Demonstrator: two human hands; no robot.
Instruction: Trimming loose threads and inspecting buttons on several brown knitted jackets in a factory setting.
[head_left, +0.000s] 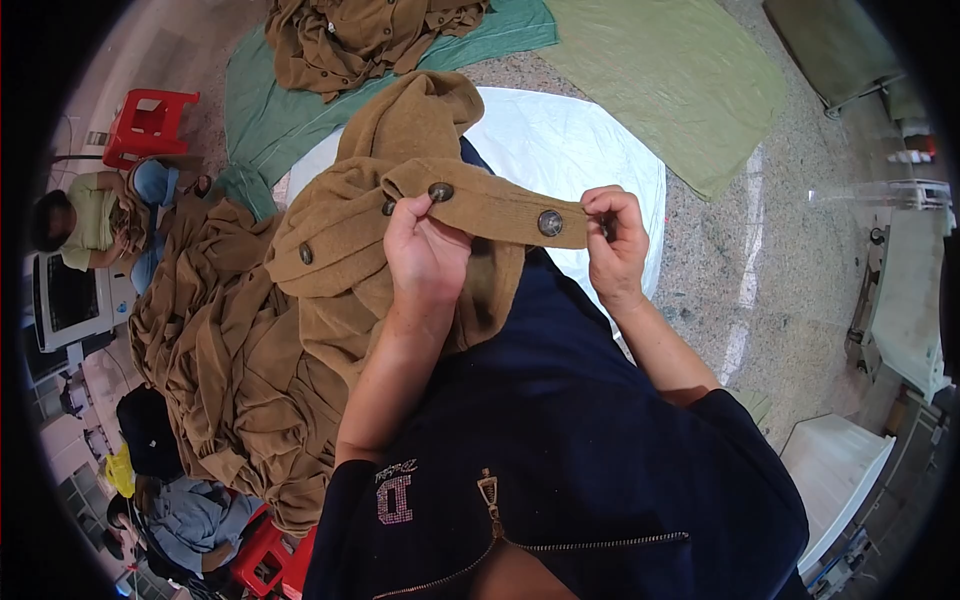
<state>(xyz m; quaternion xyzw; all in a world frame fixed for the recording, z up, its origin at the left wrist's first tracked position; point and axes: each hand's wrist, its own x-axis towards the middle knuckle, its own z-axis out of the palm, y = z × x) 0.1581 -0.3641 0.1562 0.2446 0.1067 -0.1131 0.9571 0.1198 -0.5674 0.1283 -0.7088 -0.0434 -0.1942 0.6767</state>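
Observation:
A brown knit cardigan [390, 270] lies across my lap, its button band stretched sideways between my two hands. My left hand [428, 250] grips the band, thumb by a dark round button [440, 192]. At the band's right end my right hand [618, 245] pinches the corner, fingertips closed on the edge. Between the hands, near that end, sits another dark button [550, 222]. Further left on the garment shows one more button [306, 253]. Part of the cardigan is hidden behind my left forearm.
A large heap of brown cardigans [235, 350] rises at my left. More brown garments [350, 45] lie ahead on a green sheet [255, 110]. A white sheet [630, 150] and an olive sheet [690, 90] cover the floor. At far left, a person [90, 220] sits near a red stool [150, 125].

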